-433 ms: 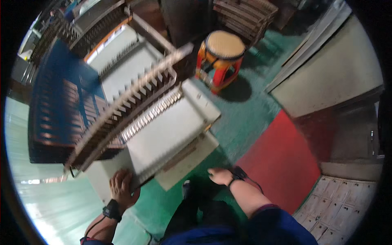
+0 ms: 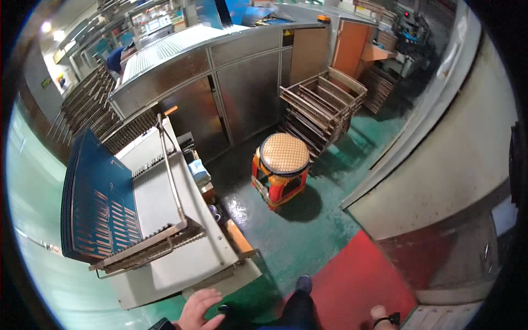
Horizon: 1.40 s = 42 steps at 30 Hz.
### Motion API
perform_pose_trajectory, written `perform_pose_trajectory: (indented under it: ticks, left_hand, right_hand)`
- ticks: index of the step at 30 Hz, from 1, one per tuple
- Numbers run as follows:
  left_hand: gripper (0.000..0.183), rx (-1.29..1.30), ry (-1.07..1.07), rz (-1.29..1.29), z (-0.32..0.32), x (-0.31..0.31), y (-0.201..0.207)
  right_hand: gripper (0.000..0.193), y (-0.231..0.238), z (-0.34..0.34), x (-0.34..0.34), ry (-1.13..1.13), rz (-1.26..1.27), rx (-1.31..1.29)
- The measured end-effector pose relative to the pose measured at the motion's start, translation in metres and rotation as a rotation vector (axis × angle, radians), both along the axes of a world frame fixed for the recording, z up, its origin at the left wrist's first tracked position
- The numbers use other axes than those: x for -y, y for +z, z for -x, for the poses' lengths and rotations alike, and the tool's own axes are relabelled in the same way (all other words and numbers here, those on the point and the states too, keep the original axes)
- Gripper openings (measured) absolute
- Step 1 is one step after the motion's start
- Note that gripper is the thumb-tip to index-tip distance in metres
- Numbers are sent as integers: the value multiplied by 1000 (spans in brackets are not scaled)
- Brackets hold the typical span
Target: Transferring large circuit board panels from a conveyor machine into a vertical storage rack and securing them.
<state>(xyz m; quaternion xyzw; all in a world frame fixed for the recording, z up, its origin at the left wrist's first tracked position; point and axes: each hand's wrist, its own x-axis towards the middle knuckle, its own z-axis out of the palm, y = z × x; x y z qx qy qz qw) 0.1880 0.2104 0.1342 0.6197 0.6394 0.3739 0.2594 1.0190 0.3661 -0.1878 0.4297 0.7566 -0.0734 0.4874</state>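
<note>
My left hand [image 2: 199, 309] is at the lower edge, beside the near side of a white-topped bench [image 2: 176, 264]. Its fingers are stretched out, with nothing held in them. Farther right, my right hand [image 2: 378, 313] hangs low above the red mat; its fingers are too hidden to read. On the bench stands a metal slotted rack [image 2: 154, 247] with a bar rising from it. Several dark blue panels with copper-coloured patterns [image 2: 102, 203] stand upright in it at the left.
A red-legged stool with a round woven seat [image 2: 284, 154] stands ahead on the green floor. Behind it are stacked metal racks [image 2: 324, 110] and a long metal-sided machine [image 2: 247, 93]. A pale panel [image 2: 434, 181] borders the right. A person [image 2: 116, 59] bends at the far left.
My view has swung up and forward, showing the machine behind. My left hand has come off the bench top. My right hand has dropped lower and to the right.
</note>
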Motion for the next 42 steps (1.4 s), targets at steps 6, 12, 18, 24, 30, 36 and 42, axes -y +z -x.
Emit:
perform_pose_trajectory:
  ticks: [6, 12, 18, 24, 30, 36, 42]
  left_hand:
    - [53, -379, 79, -191, 18, -117, 102]
    - [47, -450, 750, -32, 74, -138, 164]
    - [47, -603, 740, 87, 141, -171, 162]
    - [59, -690, 640, 221, 163, -197, 204]
    - [55, -330, 1347, 180, 149, -147, 254]
    - [52, -444, 1383, 196, 155, -211, 253]
    - [51, -171, 1796, 76, 211, -280, 242]
  right_hand:
    - [31, 121, 278, -277, -739, -244, -1051]
    - [45, 249, 524, -482, -212, -314, -1414]
    - [53, 307, 700, -548, 272, -181, -1411]
    - [53, 341, 813, -689, 236, -366, -1456]
    - [63, 441, 1051, -759, 145, -331, -1778]
    - [66, 512, 1227, -855, 214, -512, -2079]
    - [72, 549, 1354, -952, 243, -643, -2015]
